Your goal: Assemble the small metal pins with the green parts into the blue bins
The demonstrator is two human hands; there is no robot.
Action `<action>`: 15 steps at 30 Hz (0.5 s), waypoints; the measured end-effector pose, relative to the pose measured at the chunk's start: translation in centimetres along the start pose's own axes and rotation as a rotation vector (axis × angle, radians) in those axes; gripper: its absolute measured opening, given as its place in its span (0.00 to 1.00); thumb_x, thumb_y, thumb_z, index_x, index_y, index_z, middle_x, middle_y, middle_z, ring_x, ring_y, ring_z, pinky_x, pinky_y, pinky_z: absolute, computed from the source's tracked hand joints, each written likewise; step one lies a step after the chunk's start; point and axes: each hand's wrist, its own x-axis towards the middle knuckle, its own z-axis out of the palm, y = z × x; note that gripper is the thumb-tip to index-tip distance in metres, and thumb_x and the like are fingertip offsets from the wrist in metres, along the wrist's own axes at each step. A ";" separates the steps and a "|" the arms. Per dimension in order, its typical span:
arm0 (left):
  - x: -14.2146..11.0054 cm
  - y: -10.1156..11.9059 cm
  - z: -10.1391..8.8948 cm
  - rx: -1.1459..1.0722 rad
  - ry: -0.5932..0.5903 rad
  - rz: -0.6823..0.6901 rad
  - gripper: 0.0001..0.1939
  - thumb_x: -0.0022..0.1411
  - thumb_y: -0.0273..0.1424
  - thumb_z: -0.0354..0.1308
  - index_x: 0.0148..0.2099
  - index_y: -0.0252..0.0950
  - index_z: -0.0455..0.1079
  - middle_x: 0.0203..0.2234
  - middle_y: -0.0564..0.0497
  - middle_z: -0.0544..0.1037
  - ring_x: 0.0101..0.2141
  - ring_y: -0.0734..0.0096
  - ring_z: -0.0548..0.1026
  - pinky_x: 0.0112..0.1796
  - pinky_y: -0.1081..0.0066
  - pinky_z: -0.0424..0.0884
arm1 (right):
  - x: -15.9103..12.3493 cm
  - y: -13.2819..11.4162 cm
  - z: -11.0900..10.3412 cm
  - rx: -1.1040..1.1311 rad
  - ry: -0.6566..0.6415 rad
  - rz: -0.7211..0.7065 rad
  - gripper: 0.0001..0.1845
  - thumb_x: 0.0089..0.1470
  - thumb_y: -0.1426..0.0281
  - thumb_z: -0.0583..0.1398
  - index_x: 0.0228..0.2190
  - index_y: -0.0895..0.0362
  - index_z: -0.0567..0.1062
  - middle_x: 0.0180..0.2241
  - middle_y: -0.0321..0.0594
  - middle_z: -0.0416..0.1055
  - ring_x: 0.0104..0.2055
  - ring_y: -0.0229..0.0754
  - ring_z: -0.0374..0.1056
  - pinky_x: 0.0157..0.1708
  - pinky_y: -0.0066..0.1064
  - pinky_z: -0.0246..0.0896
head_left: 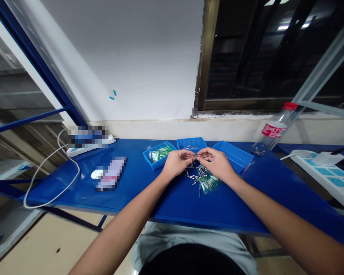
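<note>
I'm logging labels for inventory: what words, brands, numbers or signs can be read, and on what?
No text is readable.
Red label on the bottle: white characters, too blurred to read.
Pixelated flat object: blocked out, unreadable.
Green packets: too small to tell any print.
White-and-blue strip: too blurred for any marking.

The left hand (176, 164) and right hand (216, 162) meet over the blue table (140, 187), pinching a tiny thing (196, 156). Shiny metal sticks (201, 172) lie at 6 o'clock from them. A box of green packets (157, 165) sits at 9, another box (199, 141) at 12. A red-capped bottle (273, 131) is at 2.
</note>
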 end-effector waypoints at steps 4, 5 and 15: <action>0.2 -0.2 0.1 -0.112 -0.004 0.009 0.11 0.60 0.31 0.68 0.45 0.32 0.80 0.39 0.44 0.86 0.41 0.62 0.85 0.48 0.65 0.80 | 0.0 -0.3 -0.1 -0.045 -0.026 -0.068 0.10 0.57 0.67 0.64 0.41 0.54 0.81 0.40 0.43 0.80 0.39 0.44 0.77 0.40 0.36 0.76; 0.2 -0.1 0.1 -0.128 0.001 0.007 0.12 0.60 0.32 0.69 0.45 0.32 0.79 0.39 0.44 0.86 0.40 0.62 0.85 0.47 0.65 0.80 | 0.0 -0.4 -0.2 -0.076 -0.030 -0.093 0.10 0.57 0.68 0.63 0.41 0.54 0.81 0.40 0.43 0.79 0.39 0.43 0.76 0.40 0.36 0.76; -0.2 0.5 -0.3 0.025 -0.089 -0.025 0.20 0.67 0.46 0.63 0.46 0.34 0.83 0.33 0.47 0.86 0.34 0.64 0.83 0.37 0.70 0.78 | -0.2 -0.9 -0.2 -0.137 -0.046 -0.143 0.05 0.59 0.69 0.63 0.37 0.54 0.80 0.41 0.42 0.80 0.37 0.42 0.76 0.40 0.36 0.76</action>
